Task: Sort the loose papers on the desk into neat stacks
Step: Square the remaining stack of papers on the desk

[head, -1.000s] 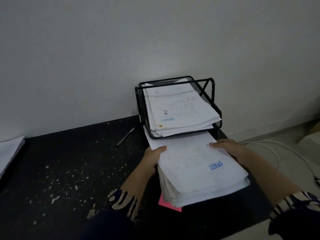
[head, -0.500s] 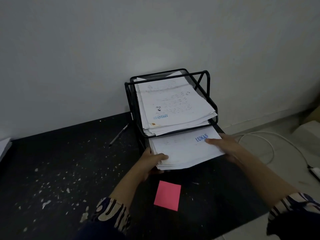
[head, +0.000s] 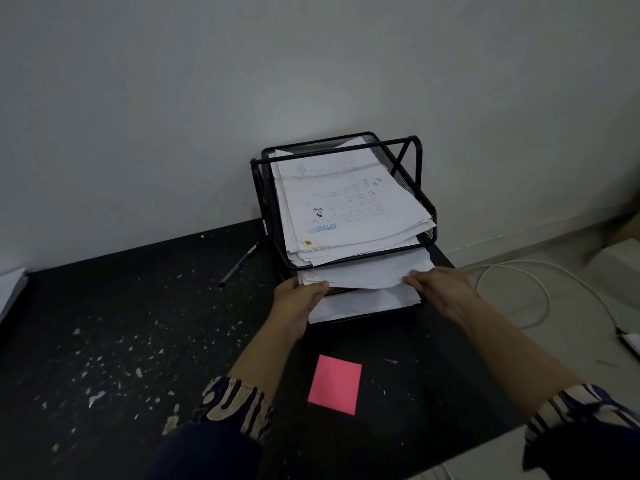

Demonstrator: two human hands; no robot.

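A black mesh paper tray (head: pixel 428 210) stands against the wall at the desk's back right. Its top tier holds a white stack with a blue stamp (head: pixel 346 206). A second white paper stack (head: pixel 367 271) lies in the tier below, its front edge sticking out. My left hand (head: pixel 298 301) grips that stack's front left corner, thumb on top. My right hand (head: pixel 438 289) presses its fingers against the front right edge. More white sheets (head: pixel 363 304) lie in the bottom tier.
A pink sticky note (head: pixel 334 384) lies on the black, speckled desk (head: pixel 121 341) in front of the tray. A pen (head: pixel 239 263) rests left of the tray. Other papers (head: pixel 10 289) show at the left edge. A white cable (head: pixel 512 271) loops on the floor beyond the desk's right edge.
Both hands have slid the stamped stack from the open desk forward into the tray's middle tier. The pink note it covered is now exposed.
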